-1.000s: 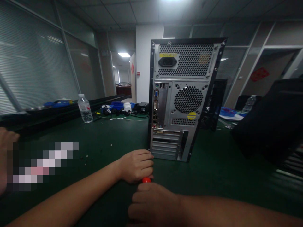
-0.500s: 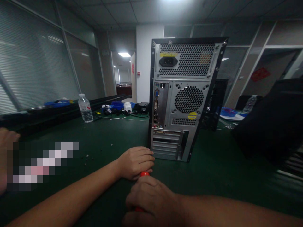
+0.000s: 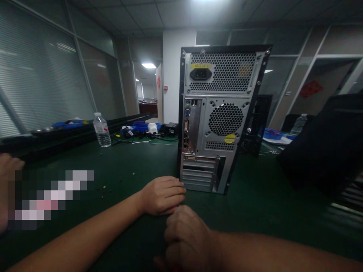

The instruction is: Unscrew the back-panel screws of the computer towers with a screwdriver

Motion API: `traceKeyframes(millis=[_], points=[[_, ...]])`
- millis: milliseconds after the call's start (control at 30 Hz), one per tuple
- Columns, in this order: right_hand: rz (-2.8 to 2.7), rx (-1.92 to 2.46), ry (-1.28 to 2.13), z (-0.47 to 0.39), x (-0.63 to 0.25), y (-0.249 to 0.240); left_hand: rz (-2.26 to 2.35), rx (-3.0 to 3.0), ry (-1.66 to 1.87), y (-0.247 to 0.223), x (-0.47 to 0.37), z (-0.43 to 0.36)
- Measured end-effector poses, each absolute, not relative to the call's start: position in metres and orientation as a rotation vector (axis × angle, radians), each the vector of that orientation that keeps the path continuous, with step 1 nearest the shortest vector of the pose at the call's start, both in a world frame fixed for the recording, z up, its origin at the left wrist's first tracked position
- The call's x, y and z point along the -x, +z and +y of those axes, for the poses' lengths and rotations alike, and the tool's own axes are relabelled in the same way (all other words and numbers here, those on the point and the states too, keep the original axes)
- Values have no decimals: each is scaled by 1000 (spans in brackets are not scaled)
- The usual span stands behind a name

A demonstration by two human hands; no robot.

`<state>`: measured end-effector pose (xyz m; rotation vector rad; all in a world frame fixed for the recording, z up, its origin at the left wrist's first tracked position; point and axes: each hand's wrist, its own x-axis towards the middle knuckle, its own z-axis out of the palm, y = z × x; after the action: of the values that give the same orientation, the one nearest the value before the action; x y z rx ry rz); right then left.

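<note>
Perforated metal case [image 3: 218, 121]; right hand [image 3: 187, 238] clenched round red object [image 3: 173, 211]; left hand [image 3: 162, 196] curled, grasp unclear.

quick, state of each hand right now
Left hand: fingers curled beside the grey metal computer tower; hold cannot be told.
Right hand: closed around a mostly hidden red object.

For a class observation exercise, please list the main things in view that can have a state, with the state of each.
Computer: upright, back facing us
Power socket: nothing plugged in
Left bottle: upright
Right bottle: upright
Door: open
Ceiling light: lit
Left hand: back upward, beside the computer
Right hand: closed around a mostly hidden red object
</note>
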<state>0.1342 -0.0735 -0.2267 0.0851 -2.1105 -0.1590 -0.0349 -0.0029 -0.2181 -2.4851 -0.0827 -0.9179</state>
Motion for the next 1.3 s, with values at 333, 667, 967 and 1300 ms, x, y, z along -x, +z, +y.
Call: traceKeyframes(millis=[333, 667, 967, 1300], points=[[-2297, -263, -215, -69, -135, -234, -101, 2488, -858, -222, 35, -2], [-2257, -237, -117, -68, -136, -224, -139, 2490, -906, -220, 34, -3], [-2034, -134, -106, -74, -139, -220, -280, 2391, -888, -220, 35, -2], [-2241, -106, -105, -74, -134, -219, -341, 2380, -801, -221, 34, -2]])
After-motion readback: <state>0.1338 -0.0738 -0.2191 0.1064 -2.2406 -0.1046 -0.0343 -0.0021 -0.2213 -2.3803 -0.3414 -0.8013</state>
